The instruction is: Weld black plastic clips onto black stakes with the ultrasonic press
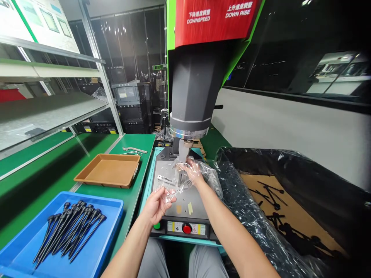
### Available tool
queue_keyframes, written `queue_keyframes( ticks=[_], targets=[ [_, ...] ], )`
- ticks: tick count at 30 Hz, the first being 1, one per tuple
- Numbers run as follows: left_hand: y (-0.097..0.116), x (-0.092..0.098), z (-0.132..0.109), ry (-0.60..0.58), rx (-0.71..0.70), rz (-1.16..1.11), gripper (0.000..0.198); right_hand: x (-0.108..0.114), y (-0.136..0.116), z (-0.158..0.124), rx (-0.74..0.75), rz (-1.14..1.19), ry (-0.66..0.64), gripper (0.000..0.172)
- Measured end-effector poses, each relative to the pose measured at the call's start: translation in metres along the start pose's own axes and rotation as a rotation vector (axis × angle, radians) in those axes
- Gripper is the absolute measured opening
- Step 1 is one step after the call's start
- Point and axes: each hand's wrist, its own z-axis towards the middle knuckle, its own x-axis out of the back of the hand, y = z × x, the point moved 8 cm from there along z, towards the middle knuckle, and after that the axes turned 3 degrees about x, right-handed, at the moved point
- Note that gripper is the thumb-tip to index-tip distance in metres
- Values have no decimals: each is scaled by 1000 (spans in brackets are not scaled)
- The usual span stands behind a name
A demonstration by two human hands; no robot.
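A clear plastic bag (pixel 213 178) spreads around the metal fixture (pixel 180 178) on the grey machine base. My left hand (pixel 159 204) pinches the near-left edge of that bag, thumb and fingers together. Farther in, my right hand (pixel 193 172) is among the plastic beside the fixture, just under the metal horn (pixel 184 150) of the press. Its fingers are bent, partly behind the clear film, and what they grip is hard to see. A small metal bracket (pixel 166 180) lies on the base plate left of the fixture.
A blue tray (pixel 116 204) of black rod-like parts (pixel 72 227) and a brown tray (pixel 107 170) stand on the green bench at left. A red button (pixel 187 228) and a green button (pixel 157 226) front the machine. At right, a plastic-lined box (pixel 246 216) holds more black parts.
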Motion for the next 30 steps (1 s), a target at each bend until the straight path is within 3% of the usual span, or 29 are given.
queue_keyframes(
  ticks=[8, 13, 20, 24, 30],
  targets=[
    [1, 5, 1, 13, 3, 7, 21, -1, -7, 0, 57, 36, -119, 31],
    [2, 4, 1, 22, 8, 15, 21, 7, -11, 0, 75, -38, -60, 28],
    [1, 9, 2, 66, 1, 56, 23, 5, 4, 1, 28, -44, 13, 34],
    [4, 13, 2, 102, -38, 139, 27, 14, 16, -13, 3, 1, 96, 48],
    [6, 25, 3, 190, -96, 357, 30, 34, 42, -56, -101, 122, 153, 59]
  ],
)
